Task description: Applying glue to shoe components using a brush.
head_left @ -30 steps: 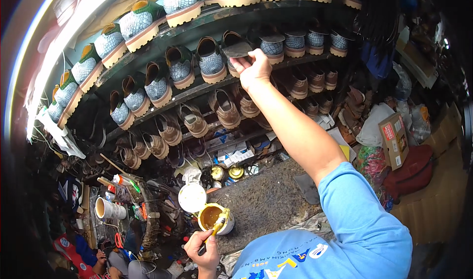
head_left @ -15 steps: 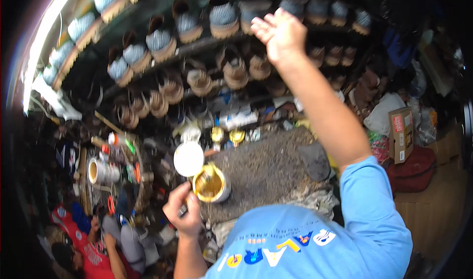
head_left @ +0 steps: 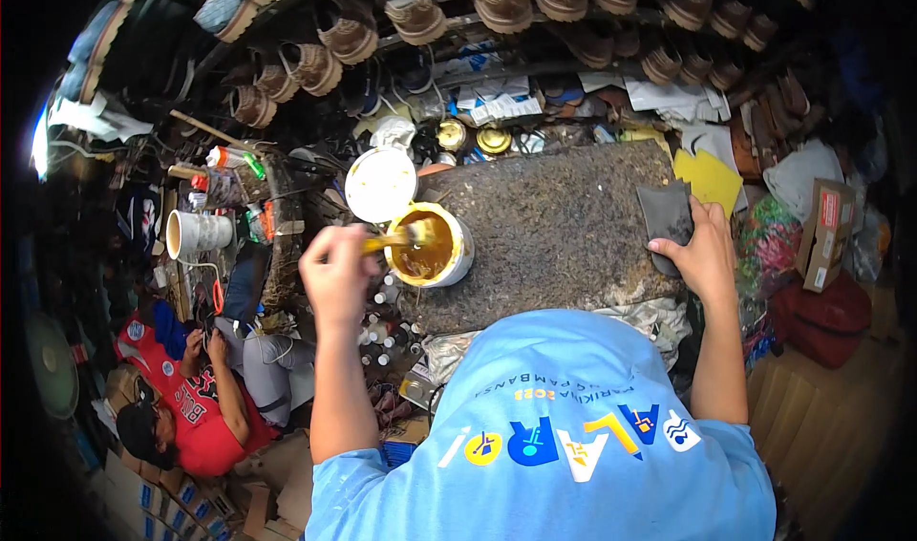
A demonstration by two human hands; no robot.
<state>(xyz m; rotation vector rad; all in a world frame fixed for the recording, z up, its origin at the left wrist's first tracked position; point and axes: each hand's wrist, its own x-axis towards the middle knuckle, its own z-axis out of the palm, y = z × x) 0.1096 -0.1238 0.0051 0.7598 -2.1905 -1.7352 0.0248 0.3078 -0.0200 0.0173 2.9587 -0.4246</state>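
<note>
Everything here arranges itself around the dark, speckled slab [head_left: 554, 226] that serves as the work surface. At its left edge stands a white pot of amber glue [head_left: 430, 248], open, its round white lid [head_left: 380, 184] set down just beyond it toward the shelves — close enough, I'd judge, to be clapped back on without searching. The left hand [head_left: 336, 272] hovers just left of the pot, fingers curled tight round the handle of a small brush [head_left: 401, 240], whose yellow-smeared bristle end sits down in the glue; the pot being right at the slab's edge keeps the reach short. On the slab's right end lies a flat grey sole piece [head_left: 667, 218], roughly tongue-shaped, matt and dull, its near end hanging a little over the slab's edge. The right hand [head_left: 702, 254] rests on that near end, fingers spread flat and pressing rather than closed about it — it looks like a hold meant to pin the piece in place. A yellow sheet [head_left: 712, 176] lies just past the slab's right corner. Beyond the slab's far side, rows of brown sandals [head_left: 411, 11] hang on racks, and off the slab's left, low down, another person in a red shirt [head_left: 196, 417] sits among clutter.
</note>
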